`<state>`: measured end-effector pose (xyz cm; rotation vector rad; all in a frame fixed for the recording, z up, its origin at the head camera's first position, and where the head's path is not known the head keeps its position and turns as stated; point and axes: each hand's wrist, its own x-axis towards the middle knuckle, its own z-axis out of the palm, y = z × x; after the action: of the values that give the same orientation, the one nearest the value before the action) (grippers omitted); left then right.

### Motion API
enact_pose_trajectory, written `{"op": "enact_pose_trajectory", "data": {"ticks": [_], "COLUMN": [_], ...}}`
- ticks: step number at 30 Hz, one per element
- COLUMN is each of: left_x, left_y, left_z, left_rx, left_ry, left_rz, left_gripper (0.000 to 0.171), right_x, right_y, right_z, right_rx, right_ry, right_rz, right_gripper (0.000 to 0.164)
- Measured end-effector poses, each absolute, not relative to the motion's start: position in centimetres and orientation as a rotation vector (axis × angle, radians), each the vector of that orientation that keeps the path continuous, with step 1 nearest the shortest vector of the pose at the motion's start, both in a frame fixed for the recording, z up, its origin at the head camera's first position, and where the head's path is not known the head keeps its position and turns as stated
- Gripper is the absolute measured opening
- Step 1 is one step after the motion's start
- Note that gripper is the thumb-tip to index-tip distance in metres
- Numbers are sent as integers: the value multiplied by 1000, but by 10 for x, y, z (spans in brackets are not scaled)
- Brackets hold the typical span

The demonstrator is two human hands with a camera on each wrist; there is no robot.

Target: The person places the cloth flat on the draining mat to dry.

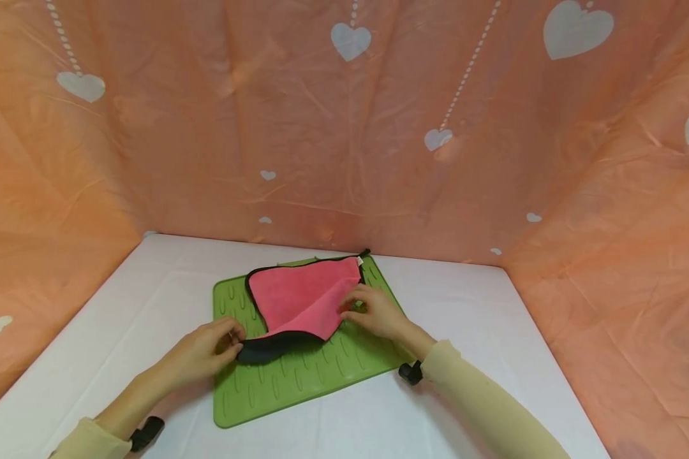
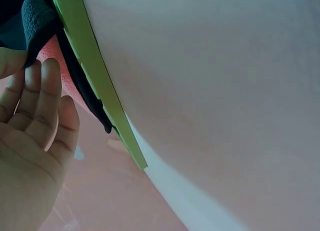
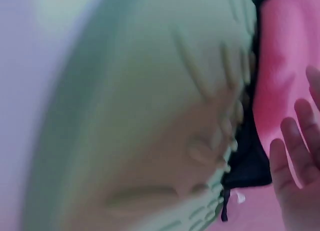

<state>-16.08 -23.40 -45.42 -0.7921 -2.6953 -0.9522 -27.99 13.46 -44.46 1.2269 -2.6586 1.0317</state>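
A pink cloth [image 1: 298, 290] with black edging and a dark underside lies on a green ridged mat [image 1: 310, 376]. Its near left part is lifted and turned up, showing the dark side [image 1: 275, 347]. My left hand [image 1: 198, 350] pinches that corner between thumb and fingertip. In the left wrist view, the other fingers of the left hand [image 2: 37, 126] spread loosely below the raised cloth [image 2: 40, 21]. At the cloth's right edge is my right hand [image 1: 379, 312], its fingertips close to the pink side. The right wrist view shows its fingers [image 3: 300, 141] loosely extended; the thumb is hidden there.
The mat sits on a white-covered table [image 1: 465, 319]. An orange curtain [image 1: 298, 127] with white hearts closes off the back and both sides. A small loop and a white tag [image 1: 360, 261] mark the cloth's far right corner.
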Motion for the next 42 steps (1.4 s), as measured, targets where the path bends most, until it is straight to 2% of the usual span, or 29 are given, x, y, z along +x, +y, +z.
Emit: {"op": "enact_pose_trajectory", "data": {"ticks": [5, 13, 32, 42], "left_x": [-160, -158, -158, -159], "left_y": [-234, -235, -236, -232], "left_z": [-455, -454, -453, -456], "left_rx": [-782, -778, -783, -920], "left_ry": [-2687, -2694, -2705, -2580], "left_rz": [-953, -985, -1010, -1103], "left_gripper": [22, 21, 20, 25], "right_x": [-273, -272, -282, -279], "right_y": [129, 119, 112, 132], "right_z": [-451, -453, -454, -450], "right_rx": [1409, 1480, 1548, 1442], "right_ry": [-2693, -2748, -2675, -2601], "right_rz": [898, 749, 788, 1076], "right_gripper": [19, 27, 9, 14]}}
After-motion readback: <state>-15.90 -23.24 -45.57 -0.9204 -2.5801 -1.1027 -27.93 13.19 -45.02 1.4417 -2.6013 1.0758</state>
